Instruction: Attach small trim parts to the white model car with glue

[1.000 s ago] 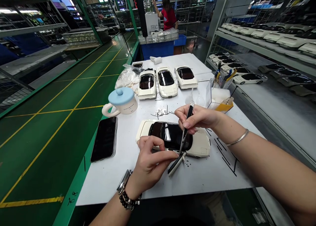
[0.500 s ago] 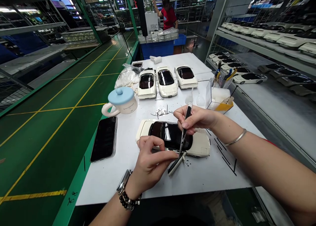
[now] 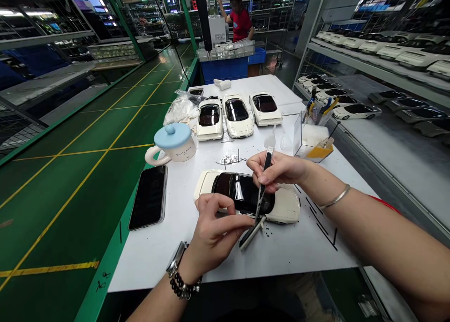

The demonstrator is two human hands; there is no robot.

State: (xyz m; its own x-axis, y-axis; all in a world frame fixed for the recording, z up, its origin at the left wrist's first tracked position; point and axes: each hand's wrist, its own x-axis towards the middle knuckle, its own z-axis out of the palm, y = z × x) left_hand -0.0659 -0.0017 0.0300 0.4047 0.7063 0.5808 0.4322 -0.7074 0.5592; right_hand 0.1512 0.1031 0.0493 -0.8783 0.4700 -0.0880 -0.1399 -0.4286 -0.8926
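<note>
A cream model car (image 3: 286, 204) with a black roof lies sideways on the white table, its near door (image 3: 250, 237) swung out toward me. My left hand (image 3: 216, 230) is closed at that door, index finger stretched along its upper edge; the thumb is partly hidden. Held pen-like in my right hand (image 3: 276, 169), dark tweezers (image 3: 261, 193) point down, their tips meeting the door beside my left fingertip. Whether anything tiny sits between the tips I cannot tell. Small black specks (image 3: 267, 230) are scattered just right of the door.
A lidded mug (image 3: 181, 148) and a phone (image 3: 147, 198) stand left. Several model cars (image 3: 239, 118) are lined up behind, with small loose bits (image 3: 229, 159) before them. At right is a clear tool box (image 3: 312, 144). A rack (image 3: 351, 55) holds more cars; a person (image 3: 241, 22) works beyond.
Both hands, the tweezers and the model car stay in nearly the same place. The view shifts very slightly.
</note>
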